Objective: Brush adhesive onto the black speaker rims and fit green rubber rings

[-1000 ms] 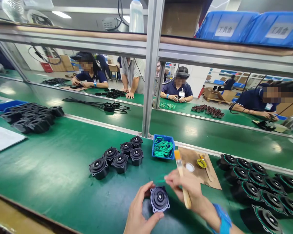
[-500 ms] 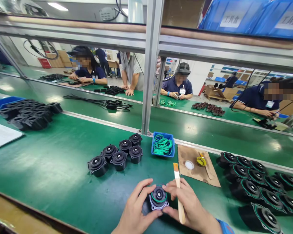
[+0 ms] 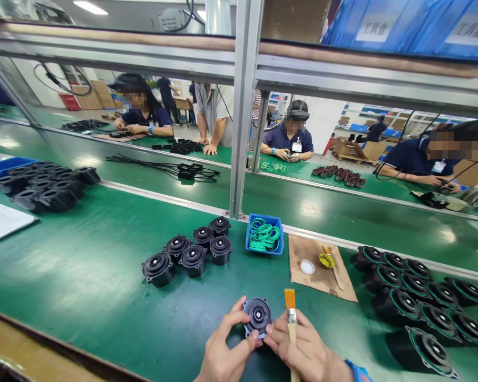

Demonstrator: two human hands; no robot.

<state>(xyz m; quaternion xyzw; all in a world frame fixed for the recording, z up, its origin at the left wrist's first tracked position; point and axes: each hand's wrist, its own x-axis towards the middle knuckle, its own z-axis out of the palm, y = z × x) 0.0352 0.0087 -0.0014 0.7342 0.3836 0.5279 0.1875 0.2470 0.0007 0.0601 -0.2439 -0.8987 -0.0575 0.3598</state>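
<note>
A round black part [image 3: 258, 313] with a pale centre pin is at the bottom middle, face up. My left hand [image 3: 229, 342] grips its left side, with thumb and fingers on the rim. My right hand [image 3: 298, 345] touches the lower right of the rim with its fingertips and also holds a brush [image 3: 291, 318], its orange bristles pointing away from me. Only a faint trace of green shows at the part's edge; the ring itself is hard to make out.
Several black parts [image 3: 193, 259] stand left of centre, and several with green rings [image 3: 402, 302] at the right. A blue bin [image 3: 264, 249] holds green rings. Cardboard [image 3: 302, 252] carries a yellow pot [image 3: 325, 260] and white lid [image 3: 307, 267]. A metal post [image 3: 242, 132] rises behind; people work beyond.
The green ring that stood out across the part's face no longer does. The fingers of both my hands have moved to the part's lower rim, and the brush has shifted toward me.
</note>
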